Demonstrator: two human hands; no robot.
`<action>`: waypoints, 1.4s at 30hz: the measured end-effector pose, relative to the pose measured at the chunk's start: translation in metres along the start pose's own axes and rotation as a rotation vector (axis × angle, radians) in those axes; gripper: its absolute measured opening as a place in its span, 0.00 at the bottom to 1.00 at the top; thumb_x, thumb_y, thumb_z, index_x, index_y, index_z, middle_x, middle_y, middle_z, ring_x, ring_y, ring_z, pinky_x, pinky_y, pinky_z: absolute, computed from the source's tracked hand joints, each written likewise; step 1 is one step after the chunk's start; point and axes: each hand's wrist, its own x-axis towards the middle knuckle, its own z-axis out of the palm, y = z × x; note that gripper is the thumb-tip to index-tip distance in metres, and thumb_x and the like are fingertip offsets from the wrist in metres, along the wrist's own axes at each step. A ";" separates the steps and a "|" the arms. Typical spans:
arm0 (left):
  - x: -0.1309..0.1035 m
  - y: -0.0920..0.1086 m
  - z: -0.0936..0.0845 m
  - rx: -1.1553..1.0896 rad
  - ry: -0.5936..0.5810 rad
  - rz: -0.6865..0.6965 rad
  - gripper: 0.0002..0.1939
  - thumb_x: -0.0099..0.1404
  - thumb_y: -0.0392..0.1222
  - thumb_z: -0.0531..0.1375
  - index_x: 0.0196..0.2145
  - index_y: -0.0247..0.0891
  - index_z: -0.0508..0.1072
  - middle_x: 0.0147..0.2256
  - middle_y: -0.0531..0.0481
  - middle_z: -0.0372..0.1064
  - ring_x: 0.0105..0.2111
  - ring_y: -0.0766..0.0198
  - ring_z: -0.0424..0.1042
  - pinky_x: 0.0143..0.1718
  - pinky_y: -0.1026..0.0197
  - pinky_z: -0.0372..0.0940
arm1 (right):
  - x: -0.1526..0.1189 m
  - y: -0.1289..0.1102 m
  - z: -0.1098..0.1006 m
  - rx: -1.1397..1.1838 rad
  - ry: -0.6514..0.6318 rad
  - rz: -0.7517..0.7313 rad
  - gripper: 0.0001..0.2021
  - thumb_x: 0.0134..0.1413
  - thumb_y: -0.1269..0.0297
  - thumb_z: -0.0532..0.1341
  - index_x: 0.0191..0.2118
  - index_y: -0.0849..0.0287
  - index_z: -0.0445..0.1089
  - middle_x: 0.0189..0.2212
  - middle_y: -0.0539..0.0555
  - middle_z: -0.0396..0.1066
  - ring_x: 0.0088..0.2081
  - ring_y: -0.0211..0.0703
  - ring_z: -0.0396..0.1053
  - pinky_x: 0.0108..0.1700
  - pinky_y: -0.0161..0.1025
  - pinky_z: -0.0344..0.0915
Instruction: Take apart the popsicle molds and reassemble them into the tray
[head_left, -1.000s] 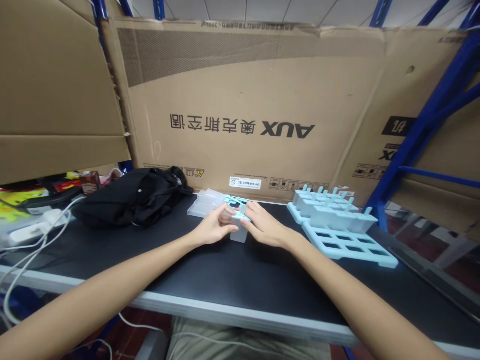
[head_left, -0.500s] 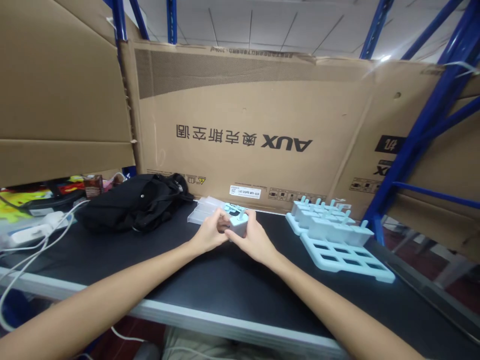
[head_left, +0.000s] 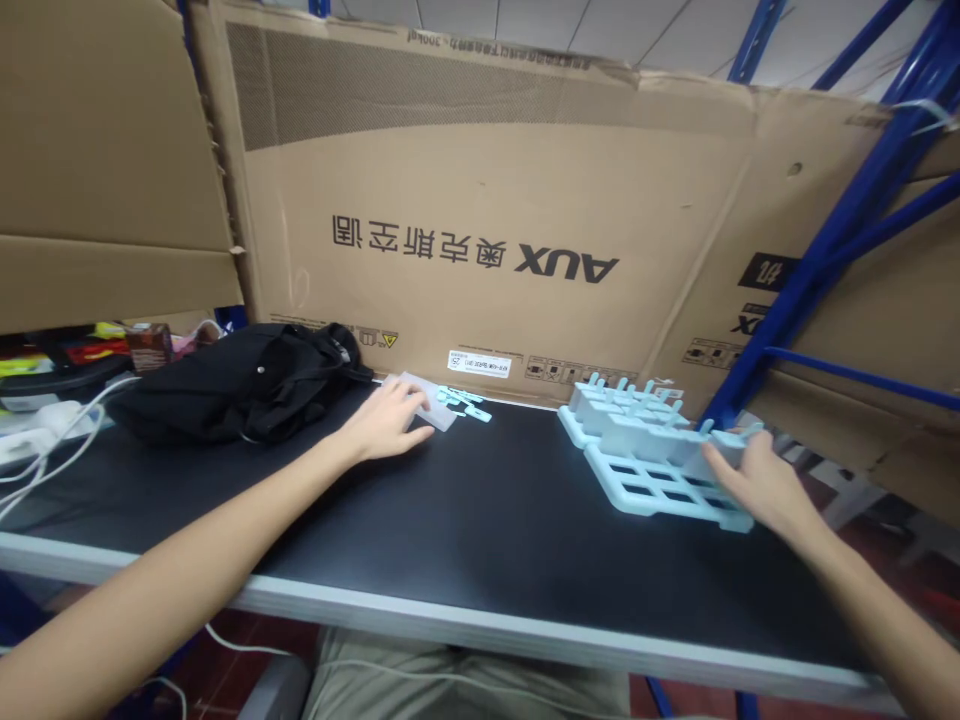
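My right hand (head_left: 761,480) grips a light-blue mold (head_left: 733,446) with an upright stick, at the right end of the light-blue rack (head_left: 637,500). Several more molds (head_left: 622,425) with sticks stand in the rack's back rows; the front openings show bare. My left hand (head_left: 386,418) lies with fingers spread over the translucent plastic pieces (head_left: 439,405) near the back of the table, holding nothing that I can see. Small light-blue stick parts (head_left: 469,403) lie just right of those pieces.
A black bag (head_left: 247,385) rests on the dark table (head_left: 465,540) at the left, beside white cables (head_left: 67,450) and a power strip. Behind stands a large cardboard sheet (head_left: 480,180). A blue metal post (head_left: 825,250) rises at the right.
My hands have parted. The right one has carried the mold from the middle to the rack; the left one has let go and moved left onto the translucent pieces. The view has tilted down slightly.
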 end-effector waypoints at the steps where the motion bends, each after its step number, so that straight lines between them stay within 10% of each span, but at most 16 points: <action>1: -0.001 -0.007 -0.002 0.042 0.009 -0.071 0.19 0.62 0.56 0.58 0.45 0.43 0.71 0.51 0.43 0.65 0.53 0.46 0.61 0.57 0.44 0.57 | 0.001 0.014 0.005 -0.008 -0.020 0.011 0.29 0.57 0.40 0.50 0.50 0.62 0.60 0.33 0.74 0.70 0.31 0.61 0.72 0.33 0.51 0.62; 17: -0.010 -0.031 0.009 0.011 -0.143 -0.436 0.37 0.55 0.68 0.56 0.55 0.41 0.61 0.56 0.37 0.54 0.55 0.38 0.60 0.53 0.40 0.61 | -0.009 0.041 0.049 -0.081 -0.028 -0.120 0.46 0.51 0.38 0.52 0.63 0.76 0.52 0.41 0.76 0.72 0.39 0.69 0.73 0.37 0.54 0.67; 24: -0.009 -0.033 0.011 0.006 -0.060 -0.532 0.32 0.52 0.59 0.60 0.50 0.40 0.62 0.55 0.37 0.53 0.52 0.39 0.64 0.53 0.42 0.62 | -0.026 -0.012 0.010 -0.265 0.510 -0.282 0.40 0.58 0.40 0.52 0.65 0.71 0.56 0.54 0.81 0.62 0.55 0.75 0.61 0.48 0.61 0.60; 29: -0.008 -0.031 0.010 -0.023 -0.038 -0.534 0.29 0.51 0.55 0.61 0.48 0.38 0.64 0.56 0.37 0.51 0.51 0.40 0.66 0.54 0.43 0.62 | -0.023 -0.070 0.015 -0.251 0.286 -0.670 0.23 0.61 0.52 0.53 0.52 0.61 0.71 0.54 0.68 0.67 0.54 0.59 0.64 0.54 0.53 0.60; 42: -0.006 -0.028 0.013 -0.100 0.021 -0.532 0.24 0.53 0.55 0.62 0.44 0.40 0.67 0.59 0.40 0.49 0.51 0.47 0.67 0.58 0.46 0.61 | -0.032 -0.074 0.046 -0.251 0.317 -0.711 0.25 0.60 0.52 0.54 0.56 0.63 0.69 0.51 0.67 0.70 0.50 0.58 0.66 0.53 0.51 0.56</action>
